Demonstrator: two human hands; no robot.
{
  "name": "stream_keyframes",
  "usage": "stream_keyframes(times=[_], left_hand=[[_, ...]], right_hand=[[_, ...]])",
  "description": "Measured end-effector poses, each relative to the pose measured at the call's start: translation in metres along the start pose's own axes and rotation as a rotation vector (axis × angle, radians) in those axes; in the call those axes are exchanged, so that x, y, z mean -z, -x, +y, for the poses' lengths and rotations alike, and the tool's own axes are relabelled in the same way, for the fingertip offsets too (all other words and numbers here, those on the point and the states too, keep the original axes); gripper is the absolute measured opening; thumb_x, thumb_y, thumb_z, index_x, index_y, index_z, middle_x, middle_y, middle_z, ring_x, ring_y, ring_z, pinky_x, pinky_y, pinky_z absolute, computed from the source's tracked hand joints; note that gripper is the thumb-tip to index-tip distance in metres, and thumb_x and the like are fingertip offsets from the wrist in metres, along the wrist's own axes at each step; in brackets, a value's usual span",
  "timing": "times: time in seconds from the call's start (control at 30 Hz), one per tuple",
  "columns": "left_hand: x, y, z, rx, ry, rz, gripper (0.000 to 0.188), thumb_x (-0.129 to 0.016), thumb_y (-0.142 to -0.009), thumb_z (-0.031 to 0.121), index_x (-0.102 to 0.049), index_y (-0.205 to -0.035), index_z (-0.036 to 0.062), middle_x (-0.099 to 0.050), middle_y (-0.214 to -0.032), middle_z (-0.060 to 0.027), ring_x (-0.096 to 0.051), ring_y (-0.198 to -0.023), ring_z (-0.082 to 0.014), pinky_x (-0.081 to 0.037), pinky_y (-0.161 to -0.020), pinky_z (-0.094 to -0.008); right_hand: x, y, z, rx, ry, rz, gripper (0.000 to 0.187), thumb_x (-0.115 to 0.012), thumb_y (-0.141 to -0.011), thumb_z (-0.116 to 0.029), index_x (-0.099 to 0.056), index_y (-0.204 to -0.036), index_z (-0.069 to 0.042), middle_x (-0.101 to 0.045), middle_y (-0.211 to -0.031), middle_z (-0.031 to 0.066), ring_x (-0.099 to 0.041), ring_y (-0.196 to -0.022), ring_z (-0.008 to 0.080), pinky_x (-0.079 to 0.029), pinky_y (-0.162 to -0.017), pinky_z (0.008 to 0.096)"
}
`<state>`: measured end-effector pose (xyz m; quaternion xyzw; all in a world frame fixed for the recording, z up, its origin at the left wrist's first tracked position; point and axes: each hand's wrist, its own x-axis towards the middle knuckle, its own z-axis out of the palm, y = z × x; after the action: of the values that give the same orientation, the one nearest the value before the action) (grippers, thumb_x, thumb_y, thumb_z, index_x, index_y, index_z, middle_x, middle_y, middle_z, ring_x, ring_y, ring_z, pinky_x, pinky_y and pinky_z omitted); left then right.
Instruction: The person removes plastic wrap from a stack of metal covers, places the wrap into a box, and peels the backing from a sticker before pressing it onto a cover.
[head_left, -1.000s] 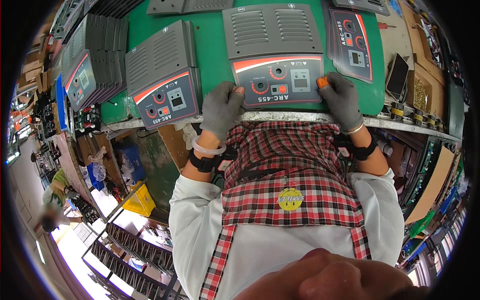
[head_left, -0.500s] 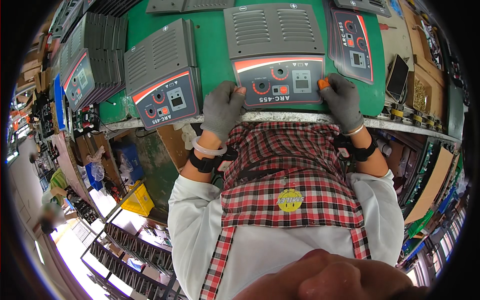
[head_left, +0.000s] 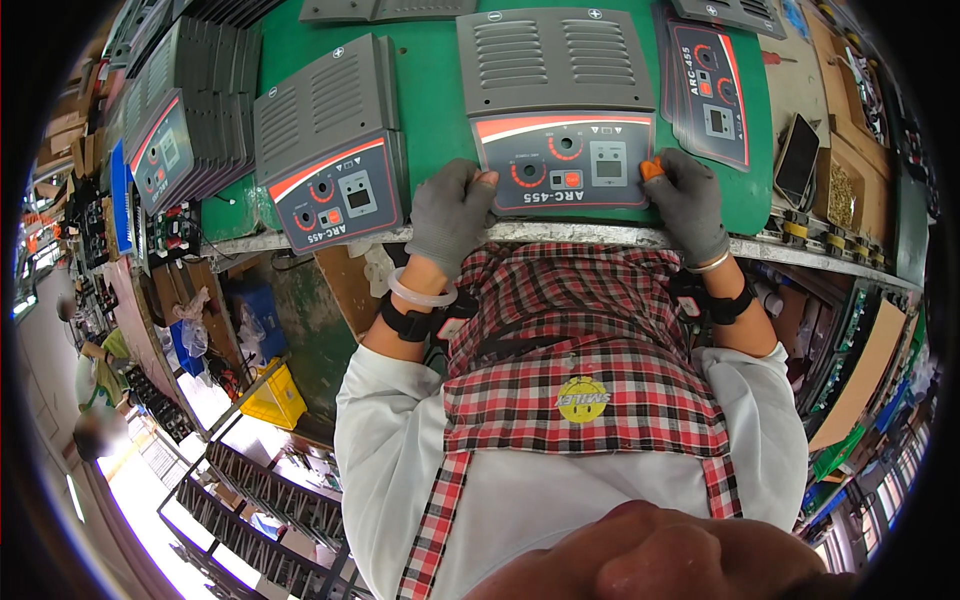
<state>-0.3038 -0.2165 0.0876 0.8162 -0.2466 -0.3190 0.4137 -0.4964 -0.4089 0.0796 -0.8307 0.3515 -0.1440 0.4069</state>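
A grey metal front panel (head_left: 562,85) lies before me on the green mat. Vent slots run across its upper part, and its lower part carries a dark control label (head_left: 545,185) with a red-and-white stripe. My left hand (head_left: 450,212), in a grey glove, is closed at the label's near left corner, thumb along the edge. At the opposite corner my right hand (head_left: 692,205) is closed on the edge, an orange cover showing on one fingertip. The undersides of both grips are hidden.
Stacked matching panels stand left of centre (head_left: 325,150) and at far left (head_left: 190,110). Loose labels (head_left: 712,105) overlap at the right. Beyond them lie a phone (head_left: 796,158) and a tray of small brass-coloured parts (head_left: 841,195). The metal table edge (head_left: 570,234) runs before me.
The view has shifted slightly, so the bench items appear a little farther right. Both hands keep the same grip on the panel. A person in the left background has moved a little.
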Motion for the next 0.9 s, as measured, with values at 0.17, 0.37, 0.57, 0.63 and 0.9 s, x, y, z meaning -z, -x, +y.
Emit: stream_keyframes(times=[0.17, 0.37, 0.57, 0.63, 0.9], left_hand=[[0.0018, 0.002, 0.0, 0.024, -0.02, -0.033, 0.023, -0.059, -0.085, 0.023, -0.056, -0.081, 0.0002, -0.057, -0.059, -0.0042, -0.057, -0.047, -0.0093, -0.042, -0.041, -0.0223], [0.0012, 0.0009, 0.0008, 0.019, -0.034, -0.025, 0.023, -0.059, -0.085, 0.023, -0.056, -0.08, 0.0001, -0.057, -0.059, -0.0041, -0.057, -0.047, -0.0088, -0.043, -0.042, -0.0225], [-0.0001, 0.0023, 0.0011, 0.001, 0.021, 0.006, 0.026, -0.058, -0.084, 0.021, -0.055, -0.073, -0.0015, -0.053, -0.051, -0.0079, -0.056, -0.045, -0.0146, -0.041, -0.044, -0.0273], [-0.0004, 0.0011, -0.0001, -0.019, 0.005, 0.015, 0.026, -0.058, -0.084, 0.022, -0.055, -0.073, -0.0016, -0.053, -0.052, -0.0081, -0.056, -0.045, -0.0146, -0.041, -0.044, -0.0272], [-0.0008, -0.0019, -0.0044, -0.033, -0.006, 0.008, 0.026, -0.058, -0.084, 0.022, -0.055, -0.073, -0.0011, -0.052, -0.051, -0.0076, -0.056, -0.045, -0.0134, -0.041, -0.044, -0.027]], right_hand=[[0.0018, 0.0036, -0.0028, -0.019, 0.01, -0.007, 0.016, -0.061, -0.07, -0.011, -0.056, -0.077, 0.001, -0.049, -0.058, 0.012, -0.048, -0.049, 0.0213, -0.041, -0.05, 0.0314], [0.0023, 0.0022, -0.0033, -0.014, 0.018, -0.004, 0.016, -0.062, -0.07, -0.012, -0.056, -0.078, 0.001, -0.05, -0.059, 0.0121, -0.049, -0.05, 0.0221, -0.041, -0.05, 0.0314], [0.0021, 0.0026, -0.0019, 0.036, 0.024, 0.011, 0.018, -0.062, -0.07, -0.012, -0.057, -0.081, 0.001, -0.053, -0.062, 0.0135, -0.052, -0.052, 0.0237, -0.042, -0.051, 0.0319], [0.0015, 0.002, -0.0012, 0.037, 0.028, 0.012, 0.018, -0.063, -0.07, -0.012, -0.057, -0.081, 0.001, -0.054, -0.063, 0.014, -0.053, -0.052, 0.0241, -0.042, -0.051, 0.0319], [0.0001, 0.0014, -0.0008, 0.012, 0.023, 0.003, 0.019, -0.062, -0.07, -0.013, -0.058, -0.082, 0.001, -0.056, -0.064, 0.0144, -0.055, -0.053, 0.0243, -0.043, -0.051, 0.0323]])
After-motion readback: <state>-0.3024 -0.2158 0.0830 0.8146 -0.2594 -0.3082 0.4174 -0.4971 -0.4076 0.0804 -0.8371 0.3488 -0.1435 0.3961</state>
